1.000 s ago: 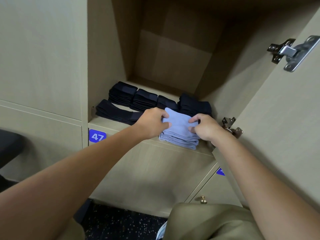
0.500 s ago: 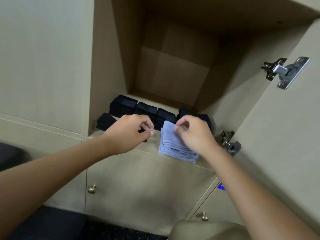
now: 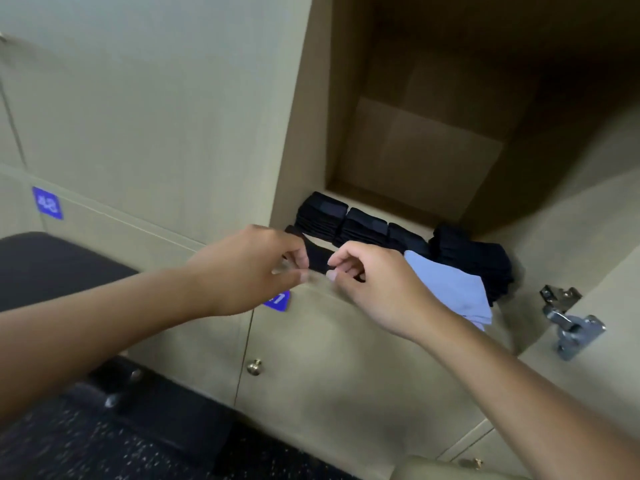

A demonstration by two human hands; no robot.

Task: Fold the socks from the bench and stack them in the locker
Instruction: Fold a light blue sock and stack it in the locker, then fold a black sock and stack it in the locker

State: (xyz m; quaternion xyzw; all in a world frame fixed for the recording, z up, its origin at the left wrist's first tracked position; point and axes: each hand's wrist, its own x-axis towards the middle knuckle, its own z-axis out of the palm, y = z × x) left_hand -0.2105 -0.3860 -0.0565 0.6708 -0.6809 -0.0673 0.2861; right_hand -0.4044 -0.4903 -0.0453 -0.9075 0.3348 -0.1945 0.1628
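A dark counter [image 3: 52,265] is seen at far left. At the open locker [image 3: 301,133], a black sock [image 3: 317,259] lying at the shelf's front edge is approached by the left hand [image 3: 249,271] and right hand [image 3: 377,285], fingers curled; whether either grip is closed on it cannot be told. Black stacks [image 3: 360,225] and a light-blue stack [image 3: 450,289] are already stored; what is left cannot be seen.

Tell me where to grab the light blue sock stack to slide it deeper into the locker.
Grip the light blue sock stack at its front edge, which overhangs the locker shelf lip, coming from the open front. Black sock piles crowd its back and right side, and the right hand covers its left, so the front is probably easiest.
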